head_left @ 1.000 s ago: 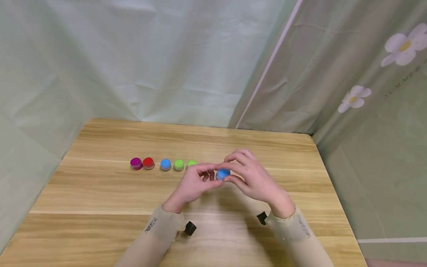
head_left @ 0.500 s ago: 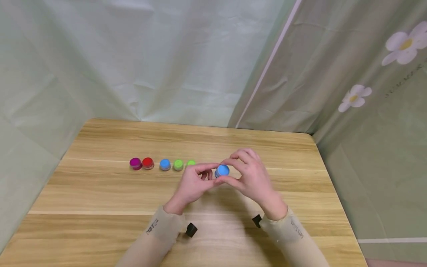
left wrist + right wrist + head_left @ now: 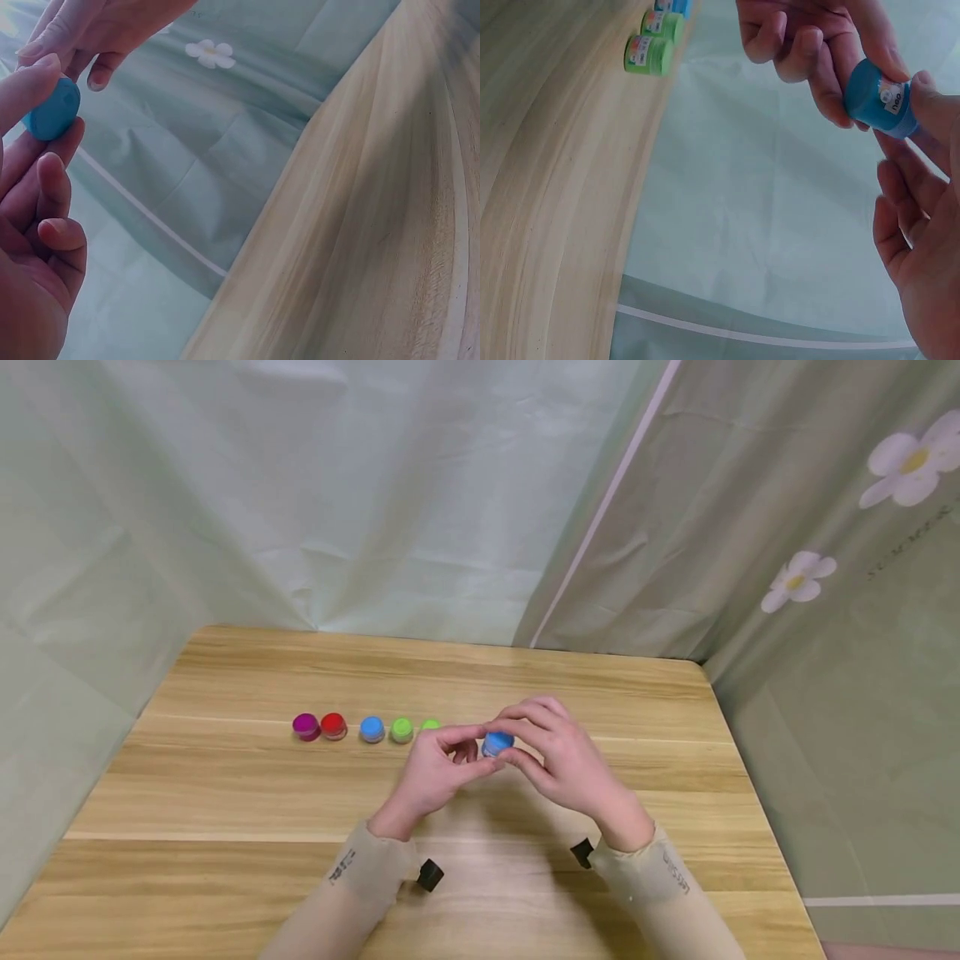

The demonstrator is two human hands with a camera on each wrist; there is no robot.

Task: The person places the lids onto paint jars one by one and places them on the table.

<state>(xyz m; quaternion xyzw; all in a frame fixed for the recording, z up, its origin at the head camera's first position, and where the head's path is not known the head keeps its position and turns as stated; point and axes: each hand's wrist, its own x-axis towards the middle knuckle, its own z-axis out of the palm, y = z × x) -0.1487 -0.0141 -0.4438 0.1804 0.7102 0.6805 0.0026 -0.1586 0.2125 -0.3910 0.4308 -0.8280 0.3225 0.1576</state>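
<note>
Both hands meet around a small blue lidded jar (image 3: 498,743), raised above the table. My left hand (image 3: 438,768) pinches it from the left between thumb and fingers. On the other side, the thumb and fingers of my right hand (image 3: 566,760) grip the lid end. A printed label shows on the jar (image 3: 868,96) in the right wrist view, where it lies tilted sideways. In the left wrist view, the thumb and fingers cover part of the jar (image 3: 56,112); the remaining left fingers are curled below it.
Left of the hands, a row of similar jars stands on the wooden table (image 3: 225,793): purple (image 3: 306,727), red (image 3: 333,726), blue (image 3: 372,729), green (image 3: 402,730) and another green (image 3: 430,725) partly behind the left hand. Curtains (image 3: 420,510) hang behind the table and along its sides.
The right hand has rocked about the jar's lid, its wrist swinging left and then slightly back right. The jar has shifted a little to the left. The left hand has stayed nearly still.
</note>
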